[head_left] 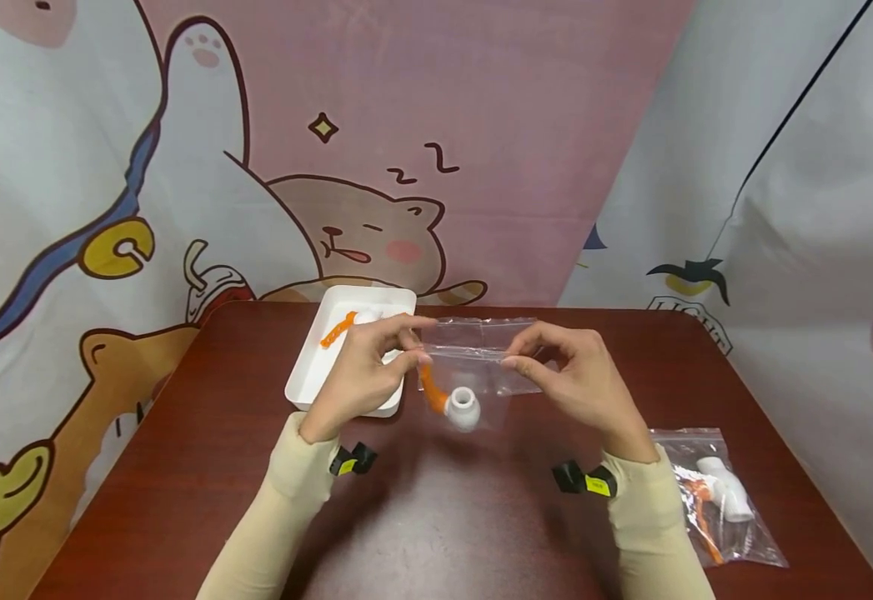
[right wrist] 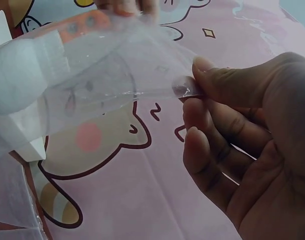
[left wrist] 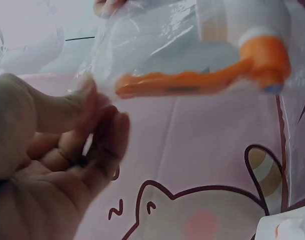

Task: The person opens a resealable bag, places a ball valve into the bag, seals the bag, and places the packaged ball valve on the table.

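Note:
A clear zip-top plastic bag hangs above the table between both hands. Inside it lies a white plastic valve with an orange lever handle, tilted toward the bag's lower left. My left hand pinches the bag's top strip near the left end, thumb against fingers. At the right end, the thumb and index finger of my right hand pinch the same strip; its other fingers curl loosely below in the right wrist view. Whether the strip is sealed cannot be told.
Behind my left hand, a white tray holds another piece with an orange handle, partly hidden. A second clear bag containing a white and orange valve lies at the table's right side. A cartoon-printed cloth hangs behind the dark red table.

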`<state>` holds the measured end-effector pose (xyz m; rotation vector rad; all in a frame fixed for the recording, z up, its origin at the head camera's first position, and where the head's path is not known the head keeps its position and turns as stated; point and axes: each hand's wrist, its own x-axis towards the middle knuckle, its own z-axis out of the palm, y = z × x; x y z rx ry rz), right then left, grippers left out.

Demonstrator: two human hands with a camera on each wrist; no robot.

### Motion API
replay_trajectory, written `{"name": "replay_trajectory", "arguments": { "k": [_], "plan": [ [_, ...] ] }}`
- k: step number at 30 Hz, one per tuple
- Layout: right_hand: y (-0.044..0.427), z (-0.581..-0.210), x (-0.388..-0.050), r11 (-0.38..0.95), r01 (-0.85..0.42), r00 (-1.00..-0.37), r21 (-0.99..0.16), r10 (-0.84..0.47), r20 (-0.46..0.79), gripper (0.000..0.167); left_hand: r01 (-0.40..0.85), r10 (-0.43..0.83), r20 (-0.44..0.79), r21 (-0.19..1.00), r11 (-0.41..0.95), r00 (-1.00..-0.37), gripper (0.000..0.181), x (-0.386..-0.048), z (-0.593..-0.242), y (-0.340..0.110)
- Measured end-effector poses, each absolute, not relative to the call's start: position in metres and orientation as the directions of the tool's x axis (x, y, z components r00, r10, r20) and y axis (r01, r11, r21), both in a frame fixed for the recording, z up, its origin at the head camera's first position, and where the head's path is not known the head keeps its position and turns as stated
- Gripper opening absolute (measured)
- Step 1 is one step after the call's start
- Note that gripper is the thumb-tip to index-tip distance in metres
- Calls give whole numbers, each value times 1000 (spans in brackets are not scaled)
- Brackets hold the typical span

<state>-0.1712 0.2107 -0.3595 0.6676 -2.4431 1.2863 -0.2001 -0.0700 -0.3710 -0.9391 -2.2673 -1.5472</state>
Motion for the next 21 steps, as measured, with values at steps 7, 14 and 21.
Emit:
{"name": "replay_trajectory", "arguments": {
  "k": [7, 14, 21],
  "plan": [
    [209, -361, -172, 495, -534, -844, -685, -269, 463, 13, 625, 343, 526, 704, 336, -778, 7, -200, -373, -68],
    [211, -361, -172, 490, -509, -859, -707, -248, 447, 11, 609, 374, 556, 792, 33, -743, 5, -203, -377, -65],
    [208, -361, -174, 477, -488, -873, -731, -254, 417, 20, 569, 342, 564, 817, -98, -751, 3, -201, -379, -57]
  ]
}}
